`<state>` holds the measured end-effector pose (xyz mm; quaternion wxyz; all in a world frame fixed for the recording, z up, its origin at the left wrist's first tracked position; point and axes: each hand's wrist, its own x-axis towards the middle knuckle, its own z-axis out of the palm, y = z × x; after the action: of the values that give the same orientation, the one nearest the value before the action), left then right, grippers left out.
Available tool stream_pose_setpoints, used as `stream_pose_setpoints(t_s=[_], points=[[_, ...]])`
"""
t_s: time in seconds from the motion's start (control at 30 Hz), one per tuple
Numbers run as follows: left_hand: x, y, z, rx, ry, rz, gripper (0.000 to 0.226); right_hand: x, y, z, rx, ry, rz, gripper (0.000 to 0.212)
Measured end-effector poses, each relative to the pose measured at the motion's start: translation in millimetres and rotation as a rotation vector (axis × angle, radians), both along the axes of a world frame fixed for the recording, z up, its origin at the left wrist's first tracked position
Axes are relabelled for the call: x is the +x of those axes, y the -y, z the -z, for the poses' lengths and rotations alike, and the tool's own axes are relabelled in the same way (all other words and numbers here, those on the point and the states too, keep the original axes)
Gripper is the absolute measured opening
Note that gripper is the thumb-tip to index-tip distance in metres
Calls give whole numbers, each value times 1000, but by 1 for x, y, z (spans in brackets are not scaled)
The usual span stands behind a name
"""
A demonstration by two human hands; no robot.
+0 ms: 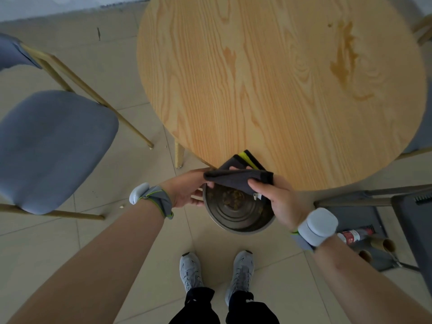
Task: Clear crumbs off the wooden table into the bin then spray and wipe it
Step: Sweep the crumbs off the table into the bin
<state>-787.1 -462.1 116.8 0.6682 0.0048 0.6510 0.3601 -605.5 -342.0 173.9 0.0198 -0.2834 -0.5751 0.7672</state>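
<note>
Crumbs [233, 197] lie in the bin [236, 226], which my left hand [189, 190] grips under the table [280, 90] edge; my right hand [273, 195] pinches the cloth [238, 176]. Advised: shake cloth directly over bin.

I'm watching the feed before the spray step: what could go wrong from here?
1. The bin sits partly under the table edge, so crumbs shaken from the cloth may miss it; some bits already lie on the floor.
2. Both hands, left and right, grip the cloth, so none is free for spraying.
3. The brown stain is far across the table and easily missed.
</note>
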Motion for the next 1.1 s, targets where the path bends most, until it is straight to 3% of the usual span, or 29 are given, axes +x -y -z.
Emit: stream_pose_setpoints(t_s=[0.07,0.13,0.27,0.47,0.67,0.73,0.83,1.1], points=[[0,-1,1,-5,-4,0,35,0,1,-4,-14,-17,36,40],[0,-2,1,-3,-4,14,40,-3,-5,-6,-56,-71,112,24],[4,-8,0,4,6,57,46,-17,-35,-15,-253,-191,263,39],[12,-18,1,0,9,73,40,-36,-93,-34,-162,-287,394,34],[20,-23,4,-8,28,87,31,-36,-107,-14,285,48,224,20],[22,-26,6,-6,37,90,34,-27,-96,-4,349,113,77,34],[24,-28,8,0,53,86,42,-15,-76,0,311,85,-7,47],[25,-29,7,4,29,68,36,14,-44,2,87,65,5,35]])
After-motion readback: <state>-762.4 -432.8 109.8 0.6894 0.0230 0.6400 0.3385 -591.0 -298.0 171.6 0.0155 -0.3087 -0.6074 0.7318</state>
